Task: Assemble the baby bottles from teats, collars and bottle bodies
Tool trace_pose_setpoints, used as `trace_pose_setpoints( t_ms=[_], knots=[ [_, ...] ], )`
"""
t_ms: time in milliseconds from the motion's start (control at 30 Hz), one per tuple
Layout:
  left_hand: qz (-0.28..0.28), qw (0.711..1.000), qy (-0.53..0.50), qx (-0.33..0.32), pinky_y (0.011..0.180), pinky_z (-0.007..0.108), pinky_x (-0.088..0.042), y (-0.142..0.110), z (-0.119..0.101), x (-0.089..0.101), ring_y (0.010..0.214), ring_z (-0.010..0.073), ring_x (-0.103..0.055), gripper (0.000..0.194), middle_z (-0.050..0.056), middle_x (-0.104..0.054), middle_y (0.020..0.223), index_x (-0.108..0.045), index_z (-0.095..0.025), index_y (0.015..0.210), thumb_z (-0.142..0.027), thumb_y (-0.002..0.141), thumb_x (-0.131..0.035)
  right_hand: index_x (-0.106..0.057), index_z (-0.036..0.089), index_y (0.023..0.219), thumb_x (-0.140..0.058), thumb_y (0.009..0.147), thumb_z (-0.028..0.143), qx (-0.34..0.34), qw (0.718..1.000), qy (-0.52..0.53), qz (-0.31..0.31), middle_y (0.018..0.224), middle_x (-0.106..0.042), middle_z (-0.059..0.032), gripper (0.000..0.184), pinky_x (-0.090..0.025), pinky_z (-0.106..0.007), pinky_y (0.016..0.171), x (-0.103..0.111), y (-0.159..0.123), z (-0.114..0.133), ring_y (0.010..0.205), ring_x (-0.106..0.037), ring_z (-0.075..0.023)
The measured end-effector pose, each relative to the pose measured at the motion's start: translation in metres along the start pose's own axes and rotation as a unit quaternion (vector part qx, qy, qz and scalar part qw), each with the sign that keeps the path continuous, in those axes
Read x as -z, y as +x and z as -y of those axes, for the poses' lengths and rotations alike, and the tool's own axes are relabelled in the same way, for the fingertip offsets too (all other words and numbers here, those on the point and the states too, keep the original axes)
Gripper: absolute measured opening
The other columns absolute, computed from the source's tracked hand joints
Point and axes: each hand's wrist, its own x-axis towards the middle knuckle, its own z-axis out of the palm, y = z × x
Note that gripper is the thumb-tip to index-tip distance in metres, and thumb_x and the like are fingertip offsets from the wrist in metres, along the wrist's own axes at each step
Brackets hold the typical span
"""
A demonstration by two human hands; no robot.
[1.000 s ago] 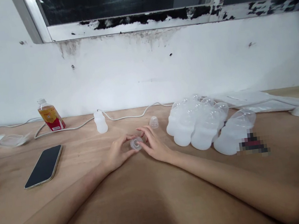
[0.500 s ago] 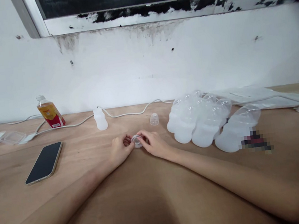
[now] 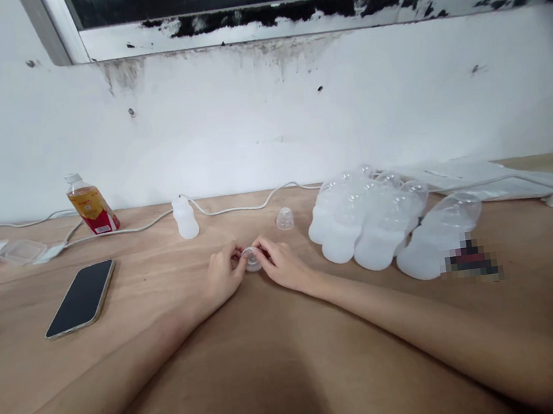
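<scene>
A clear ring-shaped bottle part (image 3: 252,263) is low over the table, with a raised rounded middle that may be a nipple. My left hand (image 3: 226,271) pinches its left edge between thumb and fingers. On the opposite edge, my right hand (image 3: 280,263) grips it the same way, the fingers curled behind. Beyond my hands stands a white frosted baby bottle body (image 3: 186,219) without a cap. A clear dome cap (image 3: 285,219) is on the table behind my right hand.
Several frosted bottles with clear dome caps (image 3: 374,222) are grouped at the right. A phone (image 3: 81,298) and a drink bottle (image 3: 94,208) are at the left. A white cable (image 3: 241,209) runs along the back, near plastic bags (image 3: 480,182). Clear plastic boxes (image 3: 22,251) lie far left.
The fingers of both hands have shifted slightly around the clear bottle part, which shows a little more of its raised middle. The other objects keep their places.
</scene>
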Motion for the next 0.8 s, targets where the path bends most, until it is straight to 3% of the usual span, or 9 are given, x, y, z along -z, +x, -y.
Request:
trace_pose_setpoints(
  t_ms=[233,500,800],
  knots=[
    [0.009,1.0,0.012,-0.01,0.052,0.021,-0.037,0.0003,0.0006,-0.0001,0.056,0.0104,-0.051,0.007,-0.002,-0.056,0.062,-0.049,-0.017,0.071,-0.023,0.075,-0.046,-0.043,0.018,0.075,-0.037,0.081,0.019,-0.004,1.0,-0.003,0.013,0.062,-0.05,0.0015,0.009,-0.033,-0.022,0.053,-0.0012,0.0,-0.0005,0.054,-0.047,-0.0105],
    [0.041,0.998,-0.038,-0.004,0.059,0.023,-0.041,-0.0002,0.0042,0.0034,0.064,0.0125,-0.055,0.016,0.0,-0.06,0.072,-0.045,-0.017,0.083,-0.021,0.07,-0.053,-0.044,0.019,0.092,-0.043,0.076,0.018,-0.008,0.998,0.051,0.03,0.072,-0.055,0.0005,0.016,-0.038,-0.022,0.058,0.0009,-0.003,-0.0023,0.061,-0.049,-0.0106],
    [0.026,0.999,0.028,-0.014,0.058,0.024,-0.039,-0.0004,0.0017,-0.0015,0.061,0.013,-0.055,0.016,-0.002,-0.059,0.068,-0.044,-0.019,0.079,-0.015,0.067,-0.053,-0.045,0.018,0.089,-0.042,0.073,0.013,-0.033,0.998,0.042,0.029,0.063,-0.049,0.0032,0.018,-0.034,-0.02,0.051,-0.004,-0.0023,-0.002,0.053,-0.044,-0.009]
  ],
)
